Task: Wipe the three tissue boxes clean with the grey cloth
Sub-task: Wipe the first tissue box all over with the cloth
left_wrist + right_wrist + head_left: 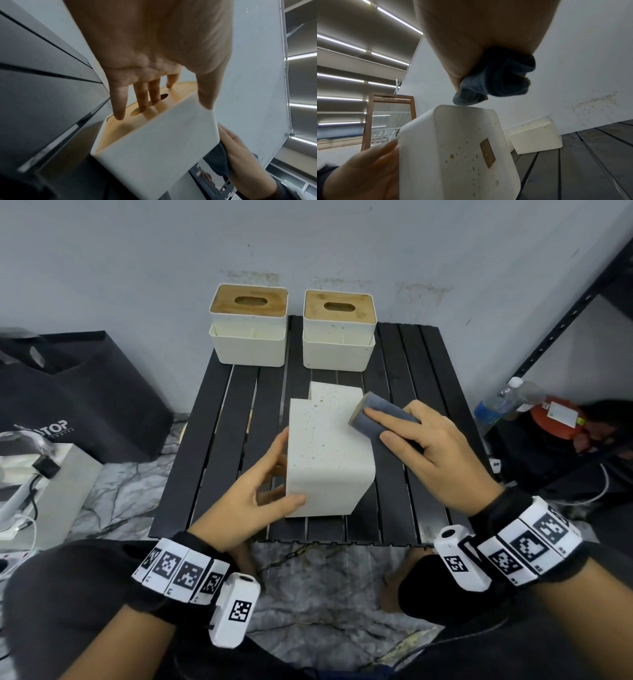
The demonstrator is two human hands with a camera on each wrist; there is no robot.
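A black slatted bench [212, 419] carries three white tissue boxes. Two upright boxes [248, 325] stand side by side at its far edge. The speckled third box [325, 453] lies tipped over at the centre, gripped by the left hand [246, 491]. The right hand [435, 446] clutches the grey cloth [380, 419] against this box's far right corner.
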